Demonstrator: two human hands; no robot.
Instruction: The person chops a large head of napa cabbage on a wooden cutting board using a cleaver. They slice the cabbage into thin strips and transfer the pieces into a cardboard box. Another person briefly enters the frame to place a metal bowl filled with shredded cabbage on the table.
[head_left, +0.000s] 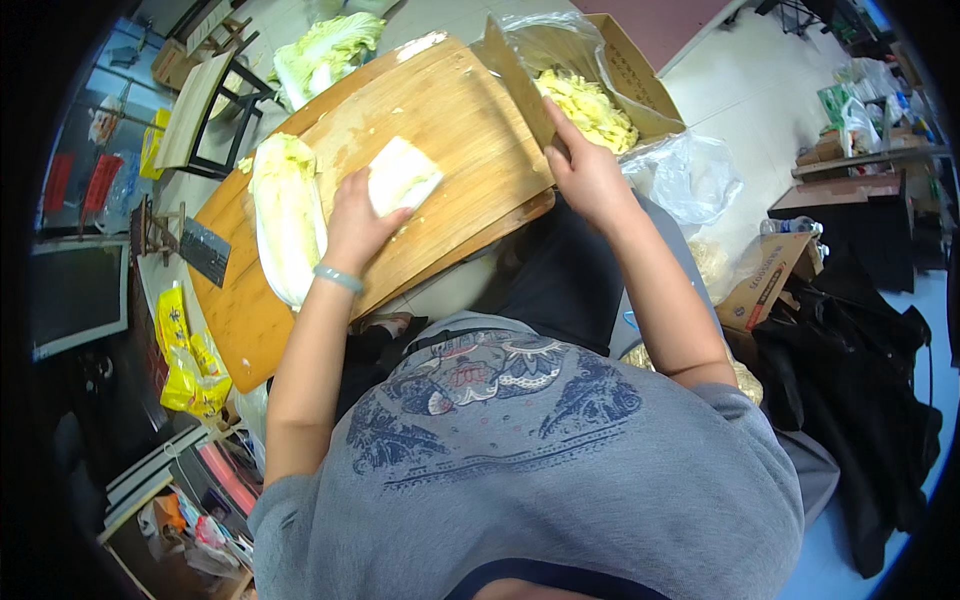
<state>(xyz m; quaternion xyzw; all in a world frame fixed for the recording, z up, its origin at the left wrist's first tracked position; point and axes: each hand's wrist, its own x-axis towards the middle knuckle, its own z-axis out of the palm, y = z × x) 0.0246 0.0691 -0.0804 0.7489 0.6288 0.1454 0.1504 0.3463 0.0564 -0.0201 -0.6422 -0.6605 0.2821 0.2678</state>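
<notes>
On the wooden cutting board (480, 112), a cut block of pale napa cabbage (405, 176) lies between the fingers and thumb of my left hand (358, 221). Left of that hand lies a long cut napa cabbage (285, 210), its cut face up. A cleaver's dark blade (206, 251) shows at the board's left side. My right hand (592, 172) is at the near corner of a cardboard box (641, 71), thumb and index finger about its wall; the other fingers are hidden. Cut yellow cabbage leaves (585, 109) sit in the box's clear plastic liner (555, 34).
Beyond the board is a leafy cabbage (330, 56). A wood-topped stool (196, 105) stands to the left, with yellow plastic bags (187, 360) lower down. To the right are a clear plastic bag (694, 180), a cardboard carton (769, 277) and dark clothing (847, 390).
</notes>
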